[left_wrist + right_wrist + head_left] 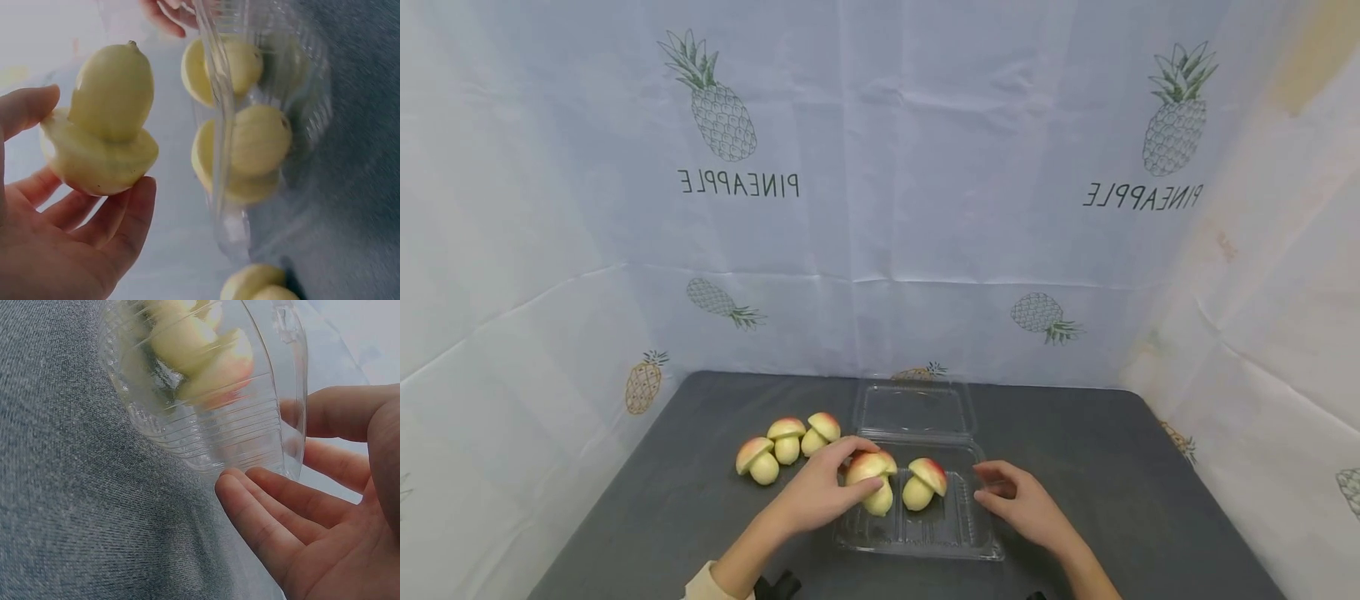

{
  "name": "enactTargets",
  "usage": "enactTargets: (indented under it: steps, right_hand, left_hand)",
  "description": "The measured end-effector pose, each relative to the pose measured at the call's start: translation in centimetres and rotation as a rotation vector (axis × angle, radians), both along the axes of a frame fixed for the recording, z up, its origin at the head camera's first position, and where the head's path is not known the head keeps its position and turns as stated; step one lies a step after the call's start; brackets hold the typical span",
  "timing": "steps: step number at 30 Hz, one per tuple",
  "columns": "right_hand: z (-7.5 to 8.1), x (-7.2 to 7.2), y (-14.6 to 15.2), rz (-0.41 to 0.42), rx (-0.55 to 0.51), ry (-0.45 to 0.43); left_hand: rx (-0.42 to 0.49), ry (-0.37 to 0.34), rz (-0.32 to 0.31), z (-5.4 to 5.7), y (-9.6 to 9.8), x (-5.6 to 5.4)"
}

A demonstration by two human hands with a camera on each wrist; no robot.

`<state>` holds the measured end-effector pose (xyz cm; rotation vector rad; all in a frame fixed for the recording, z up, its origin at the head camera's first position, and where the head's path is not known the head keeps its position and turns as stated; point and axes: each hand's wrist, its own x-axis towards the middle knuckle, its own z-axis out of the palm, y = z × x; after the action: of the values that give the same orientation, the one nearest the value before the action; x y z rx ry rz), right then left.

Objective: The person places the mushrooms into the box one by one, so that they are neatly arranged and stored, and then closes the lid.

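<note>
My left hand (822,492) grips a toy mushroom (112,112) by its red-and-yellow cap, thumb on one side and fingers on the other. Its pale yellow stem is free of the fingers. The held mushroom is above the left part of a clear plastic clamshell box (955,542). Through the box's wall, the left wrist view shows two more mushrooms (259,140) inside; in the head view one mushroom (925,483) shows plainly there. Beside the box's right wall is my right hand (1026,506), its fingers loosely bent, fingertips (232,481) right at the plastic.
Three similar mushrooms (786,440) lie on the dark grey table (1060,433), left of the box. The box's hinged lid (916,412) lies folded back, away from me. A white pineapple-print cloth (880,208) hangs behind the table and along its sides.
</note>
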<state>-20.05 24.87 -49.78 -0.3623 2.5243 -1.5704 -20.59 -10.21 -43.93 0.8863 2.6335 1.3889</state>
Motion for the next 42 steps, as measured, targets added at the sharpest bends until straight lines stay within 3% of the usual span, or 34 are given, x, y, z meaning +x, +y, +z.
enactTargets:
  steps: [10, 18, 25, 31, 38, 42]
  right_hand:
    - [0.0, 0.0, 0.0, -0.011, 0.005, -0.004]
    - [-0.2, -0.1, -0.1, -0.018, 0.009, 0.01]
    - [-0.2, -0.2, -0.1, -0.011, 0.011, 0.03]
    - [-0.2, -0.2, -0.1, -0.012, 0.008, 0.033]
    - [0.0, -0.1, 0.0, 0.007, -0.016, 0.018]
    - [0.0, 0.0, 0.0, 0.019, -0.027, 0.016]
  left_hand:
    - [-0.002, -0.036, -0.097, -0.2, 3.4, -0.8]
    - [0.034, -0.078, -0.124, -0.3, 6.0, -1.2]
    - [0.0, -0.099, -0.131, -0.4, 7.7, -1.6]
    - [-0.024, -0.096, -0.119, -0.9, 9.0, -2.4]
    - [-0.043, -0.074, -0.19, -1.6, 10.3, -2.8]
    - [-0.085, -0.069, -0.186, -1.5, 10.9, -2.7]
